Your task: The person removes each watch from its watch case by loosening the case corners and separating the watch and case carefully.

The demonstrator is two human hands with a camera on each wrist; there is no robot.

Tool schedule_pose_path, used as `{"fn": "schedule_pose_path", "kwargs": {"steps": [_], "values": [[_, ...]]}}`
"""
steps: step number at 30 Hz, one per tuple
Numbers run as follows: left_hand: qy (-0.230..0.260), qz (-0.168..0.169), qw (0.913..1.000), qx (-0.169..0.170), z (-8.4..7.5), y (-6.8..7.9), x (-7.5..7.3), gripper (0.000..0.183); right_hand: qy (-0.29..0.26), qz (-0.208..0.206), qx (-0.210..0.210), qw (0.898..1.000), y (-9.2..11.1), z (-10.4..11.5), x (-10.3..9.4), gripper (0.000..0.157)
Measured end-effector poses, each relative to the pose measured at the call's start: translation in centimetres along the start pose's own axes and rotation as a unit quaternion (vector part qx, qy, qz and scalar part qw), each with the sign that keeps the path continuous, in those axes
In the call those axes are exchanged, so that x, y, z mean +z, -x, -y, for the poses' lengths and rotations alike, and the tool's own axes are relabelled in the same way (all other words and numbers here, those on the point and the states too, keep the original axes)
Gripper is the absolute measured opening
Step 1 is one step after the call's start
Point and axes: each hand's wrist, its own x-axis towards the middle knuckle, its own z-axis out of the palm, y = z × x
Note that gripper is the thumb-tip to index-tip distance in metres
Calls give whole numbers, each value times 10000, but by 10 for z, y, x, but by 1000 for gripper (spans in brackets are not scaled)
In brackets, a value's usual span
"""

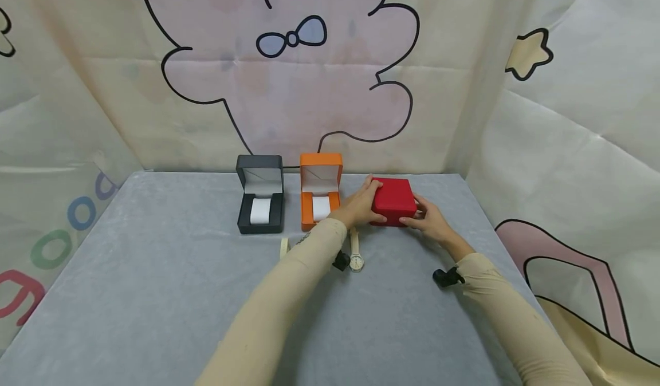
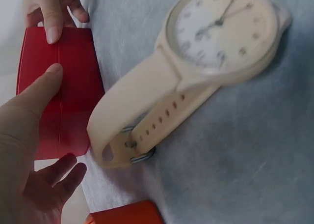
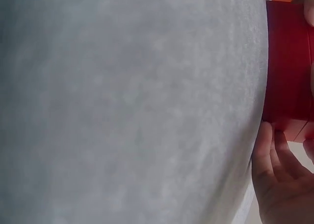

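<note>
A closed red box sits near the back of the table, right of the other boxes. My left hand grips its left side, thumb on the front face. At the opposite side my right hand holds it, thumb at the front and fingers round the right side. The left wrist view shows the thumb close to the seam between lid and base. Just in front of the left hand lies a cream wristwatch, its strap buckled into a loop.
A dark grey box and an orange box stand with lids raised, a white cushion in each. Part of another pale strap shows beside the left sleeve. A printed curtain hangs behind the grey-blue table.
</note>
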Motion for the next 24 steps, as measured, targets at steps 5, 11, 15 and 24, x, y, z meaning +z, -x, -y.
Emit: {"fn": "schedule_pose_path", "kwargs": {"steps": [5, 11, 15, 24], "values": [[52, -199, 9996, 213, 0, -4, -3, 83, 226, -64, -100, 9997, -1, 0, 0, 87], [131, -426, 9986, 296, 1, -7, -3, 81, 480, -132, -179, 9986, -2, -2, 0, 87], [328, -414, 9983, 244, 1, -8, -4, 81, 492, -138, -259, 9984, -1, -2, -1, 84], [997, -393, 9942, 100, 5, -11, -8, 77, 315, -142, -550, 9979, 0, -1, 0, 61]]}}
